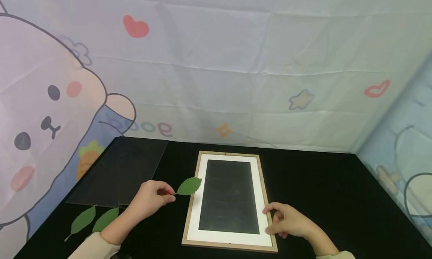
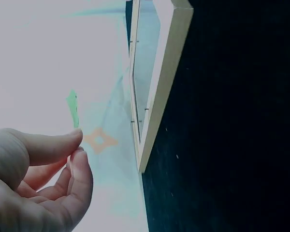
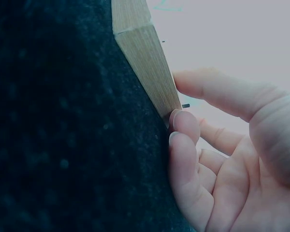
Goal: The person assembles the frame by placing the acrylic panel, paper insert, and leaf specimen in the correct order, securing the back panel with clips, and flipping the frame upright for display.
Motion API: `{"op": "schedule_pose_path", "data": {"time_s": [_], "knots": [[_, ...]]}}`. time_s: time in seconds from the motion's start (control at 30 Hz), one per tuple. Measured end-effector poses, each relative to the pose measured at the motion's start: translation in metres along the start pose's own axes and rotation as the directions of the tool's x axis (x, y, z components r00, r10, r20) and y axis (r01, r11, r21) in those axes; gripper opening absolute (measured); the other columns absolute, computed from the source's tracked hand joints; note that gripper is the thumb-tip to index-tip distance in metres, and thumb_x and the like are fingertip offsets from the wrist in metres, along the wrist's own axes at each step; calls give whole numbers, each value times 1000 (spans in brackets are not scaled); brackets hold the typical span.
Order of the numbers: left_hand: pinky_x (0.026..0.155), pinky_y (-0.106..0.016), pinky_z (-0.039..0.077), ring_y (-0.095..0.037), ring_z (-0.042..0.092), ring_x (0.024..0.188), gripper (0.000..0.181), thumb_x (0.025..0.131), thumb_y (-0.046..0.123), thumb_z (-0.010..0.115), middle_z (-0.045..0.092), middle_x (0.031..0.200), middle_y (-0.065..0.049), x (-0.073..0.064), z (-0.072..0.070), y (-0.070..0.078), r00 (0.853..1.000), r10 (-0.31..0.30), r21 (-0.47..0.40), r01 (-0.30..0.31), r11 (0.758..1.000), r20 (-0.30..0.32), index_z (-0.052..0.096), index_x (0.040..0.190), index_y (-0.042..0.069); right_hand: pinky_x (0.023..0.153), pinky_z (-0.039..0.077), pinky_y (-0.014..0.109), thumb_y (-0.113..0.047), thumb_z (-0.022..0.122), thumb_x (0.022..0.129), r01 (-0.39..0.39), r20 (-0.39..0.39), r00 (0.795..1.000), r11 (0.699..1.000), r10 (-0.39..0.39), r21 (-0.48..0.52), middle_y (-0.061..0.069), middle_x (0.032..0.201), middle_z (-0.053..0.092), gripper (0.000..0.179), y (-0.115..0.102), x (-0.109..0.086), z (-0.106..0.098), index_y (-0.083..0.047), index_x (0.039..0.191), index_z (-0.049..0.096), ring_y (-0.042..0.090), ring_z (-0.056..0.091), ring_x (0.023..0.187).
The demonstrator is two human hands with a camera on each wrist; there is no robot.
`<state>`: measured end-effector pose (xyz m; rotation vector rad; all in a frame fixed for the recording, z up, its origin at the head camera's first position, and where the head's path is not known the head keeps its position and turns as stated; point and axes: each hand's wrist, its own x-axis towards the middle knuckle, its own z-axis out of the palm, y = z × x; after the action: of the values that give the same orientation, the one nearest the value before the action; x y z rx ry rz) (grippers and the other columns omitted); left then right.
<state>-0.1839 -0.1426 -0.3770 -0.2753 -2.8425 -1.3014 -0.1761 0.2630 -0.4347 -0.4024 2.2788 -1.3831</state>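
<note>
My left hand [image 1: 150, 199] pinches the stem of a green leaf [image 1: 189, 186] between thumb and fingertips. The leaf's tip overlaps the left border of a wooden picture frame [image 1: 229, 247] lying on the black table. In the left wrist view, the leaf [image 2: 73, 107] appears nearly edge-on above the thumb. Inside the frame, a white mat [image 1: 233, 238] surrounds a dark rectangle [image 1: 229, 197]. My right hand [image 1: 288, 221] grips the frame's lower right side. In the right wrist view, its thumb is at the top of the wooden edge [image 3: 145, 63] and curled fingers are against the side.
Two more leaves, one farther left [image 1: 83, 219] and one partly behind my left forearm [image 1: 105, 220], lie on the black table [image 1: 314, 191]. Thin glossy sheets [image 1: 141, 157] rest at the table's back left. A printed cloth [image 1: 219, 64] hangs behind the table.
</note>
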Motion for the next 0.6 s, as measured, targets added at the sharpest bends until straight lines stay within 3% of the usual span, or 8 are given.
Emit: {"op": "schedule_pose_path", "data": {"time_s": [0.6], "knots": [[58,-28,50,-15,58,64,6,80,4,76,64,74,-4,82,47,18,1000,5,-44,-4,999,17,72,80,0,50,47,26,-10,76,80,1,-7,1000,1000,-1,-9,1,65,53,48,3,1,0,2,120,53,13,50,52]]}}
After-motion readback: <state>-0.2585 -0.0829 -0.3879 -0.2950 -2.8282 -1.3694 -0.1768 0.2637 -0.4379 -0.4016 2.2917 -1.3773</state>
